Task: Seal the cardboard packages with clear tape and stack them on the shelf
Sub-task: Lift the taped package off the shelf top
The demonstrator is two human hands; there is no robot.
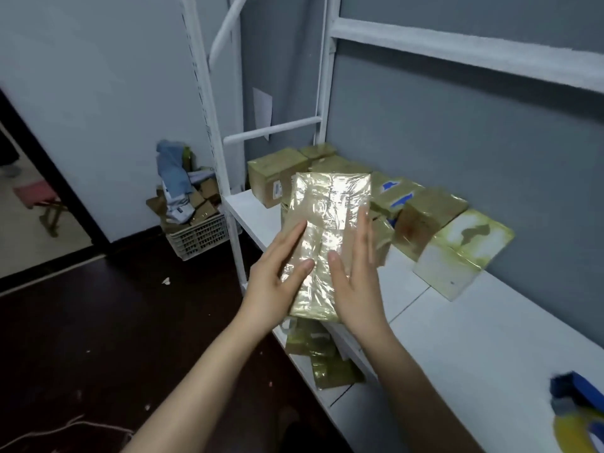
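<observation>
Head view, items as found.

1. Taped package (327, 237): flat, oblong, wrapped in glossy clear tape, standing on end between my two hands, its face turned towards me. Whether its lower end rests on anything I cannot tell.
2. Left hand (277, 282): wide, fingers straight and laid flat on the left part of the package's face, thumb touching the face lower down.
3. Right hand (356, 282): wide, fingers straight along the package's right edge, thumb resting on the face; somewhat blurred.
4. Shelf (474, 338): white board under and to the right of my hands, in a white metal frame.
5. Row of packages (425, 220): taped boxes lined along the shelf just beyond my hands, running from past my left hand to well past my right, against the grey wall.
6. Lower packages (313, 348): a few taped ones on the level below my hands.
7. Tape dispenser (578, 416): blue and yellow, on the shelf well to the right of my right hand, nearer me.
8. Crate (199, 237): white lattice, heaped with boxes and bags, on the dark floor (98, 322) beyond my left hand.
</observation>
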